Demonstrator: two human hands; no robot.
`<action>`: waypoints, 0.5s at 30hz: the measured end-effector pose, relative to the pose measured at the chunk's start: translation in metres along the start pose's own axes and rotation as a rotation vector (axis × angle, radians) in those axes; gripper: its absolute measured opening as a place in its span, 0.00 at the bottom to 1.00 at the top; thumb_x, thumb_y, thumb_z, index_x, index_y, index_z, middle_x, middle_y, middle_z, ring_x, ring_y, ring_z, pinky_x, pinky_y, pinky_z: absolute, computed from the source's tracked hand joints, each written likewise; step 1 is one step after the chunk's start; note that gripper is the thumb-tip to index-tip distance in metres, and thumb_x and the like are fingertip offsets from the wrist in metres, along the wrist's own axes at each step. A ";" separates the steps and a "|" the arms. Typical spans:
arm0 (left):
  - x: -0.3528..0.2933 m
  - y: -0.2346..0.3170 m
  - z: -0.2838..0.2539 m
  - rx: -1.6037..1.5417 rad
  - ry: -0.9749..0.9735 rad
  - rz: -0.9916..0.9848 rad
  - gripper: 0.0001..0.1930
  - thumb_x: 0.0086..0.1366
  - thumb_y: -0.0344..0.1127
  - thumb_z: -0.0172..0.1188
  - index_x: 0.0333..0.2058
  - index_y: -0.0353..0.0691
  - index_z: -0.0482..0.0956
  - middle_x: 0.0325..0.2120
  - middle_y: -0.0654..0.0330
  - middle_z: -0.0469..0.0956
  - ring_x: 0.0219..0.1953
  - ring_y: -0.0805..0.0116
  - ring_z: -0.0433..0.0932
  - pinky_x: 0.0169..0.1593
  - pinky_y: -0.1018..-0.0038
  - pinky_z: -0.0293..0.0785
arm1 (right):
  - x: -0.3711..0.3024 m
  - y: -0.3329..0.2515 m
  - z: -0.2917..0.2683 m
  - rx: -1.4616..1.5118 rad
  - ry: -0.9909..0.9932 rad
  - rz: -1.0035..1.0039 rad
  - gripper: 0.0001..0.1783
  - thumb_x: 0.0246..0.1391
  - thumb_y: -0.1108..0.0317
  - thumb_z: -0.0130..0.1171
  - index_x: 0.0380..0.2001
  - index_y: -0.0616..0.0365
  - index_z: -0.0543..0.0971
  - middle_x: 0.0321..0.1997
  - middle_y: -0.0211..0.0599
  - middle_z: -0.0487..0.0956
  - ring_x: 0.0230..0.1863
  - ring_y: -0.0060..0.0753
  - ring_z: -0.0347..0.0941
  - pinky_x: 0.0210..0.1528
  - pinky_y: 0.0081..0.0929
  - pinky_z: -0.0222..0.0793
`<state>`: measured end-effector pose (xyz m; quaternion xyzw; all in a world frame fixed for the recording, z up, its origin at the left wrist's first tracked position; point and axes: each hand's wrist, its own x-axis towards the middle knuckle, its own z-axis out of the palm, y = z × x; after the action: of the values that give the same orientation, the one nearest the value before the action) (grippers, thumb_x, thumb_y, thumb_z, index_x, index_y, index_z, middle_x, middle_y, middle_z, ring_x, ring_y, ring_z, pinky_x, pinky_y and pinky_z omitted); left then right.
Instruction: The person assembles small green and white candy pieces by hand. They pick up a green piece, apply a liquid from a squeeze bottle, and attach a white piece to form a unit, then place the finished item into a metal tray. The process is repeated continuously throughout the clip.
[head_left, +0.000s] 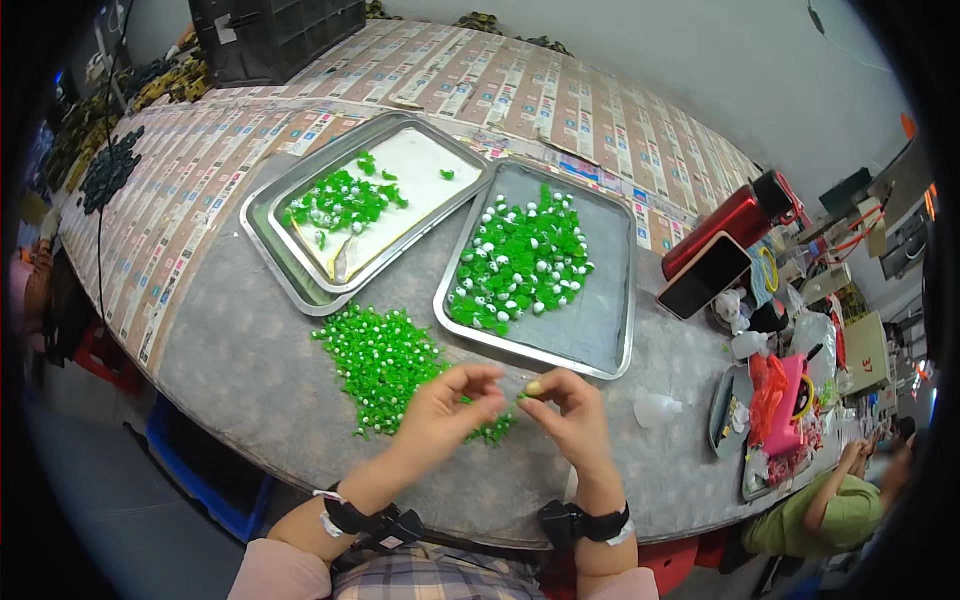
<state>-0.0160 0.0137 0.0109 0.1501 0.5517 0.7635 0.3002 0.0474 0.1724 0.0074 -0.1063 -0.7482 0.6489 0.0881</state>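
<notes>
Over the near part of the grey table top (pixel 265 390), my two hands are raised close together. My right hand (pixel 572 415) pinches a small green plastic piece (pixel 522 397) between thumb and forefinger; one fingertip looks pale yellow. Facing it, my left hand (pixel 445 412) is closed, thumb and fingers curled together, and what it may hold is too small to make out. Beneath and beyond the left hand spreads a pile of small green pieces with whitish dots (pixel 380 355). A metal tray (pixel 590 335) beyond my hands holds green pieces with white eyeball-like balls (pixel 520 265).
Two stacked trays (pixel 300 290) at the far left hold more green-and-white pieces (pixel 340 205). On the right stand a red bottle (pixel 715 225), a phone (pixel 705 275), a small clear container (pixel 657 409) and a pink holder (pixel 790 405). A black crate (pixel 280 40) stands far back. Another person (pixel 830 510) sits right.
</notes>
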 end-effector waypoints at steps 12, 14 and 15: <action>-0.003 -0.009 -0.005 0.165 -0.029 -0.040 0.07 0.53 0.31 0.56 0.29 0.35 0.74 0.24 0.64 0.73 0.24 0.81 0.70 0.27 0.86 0.66 | -0.012 -0.021 0.008 -0.073 -0.038 0.025 0.09 0.42 0.74 0.56 0.30 0.61 0.75 0.28 0.34 0.76 0.30 0.22 0.72 0.35 0.17 0.66; -0.003 -0.009 -0.006 0.137 -0.046 -0.091 0.06 0.53 0.31 0.55 0.29 0.35 0.73 0.23 0.65 0.73 0.24 0.81 0.70 0.27 0.86 0.66 | -0.014 -0.029 0.010 -0.151 -0.038 0.004 0.09 0.40 0.75 0.57 0.29 0.62 0.74 0.29 0.34 0.76 0.31 0.22 0.72 0.34 0.16 0.65; -0.003 -0.009 -0.007 0.137 -0.052 -0.106 0.06 0.53 0.32 0.55 0.29 0.35 0.73 0.23 0.65 0.72 0.24 0.81 0.70 0.26 0.86 0.66 | -0.014 -0.031 0.010 -0.190 -0.037 -0.008 0.09 0.40 0.76 0.57 0.29 0.62 0.74 0.29 0.33 0.76 0.31 0.22 0.72 0.34 0.15 0.65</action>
<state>-0.0149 0.0086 0.0002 0.1609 0.6018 0.7029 0.3434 0.0569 0.1547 0.0368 -0.0992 -0.8084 0.5764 0.0666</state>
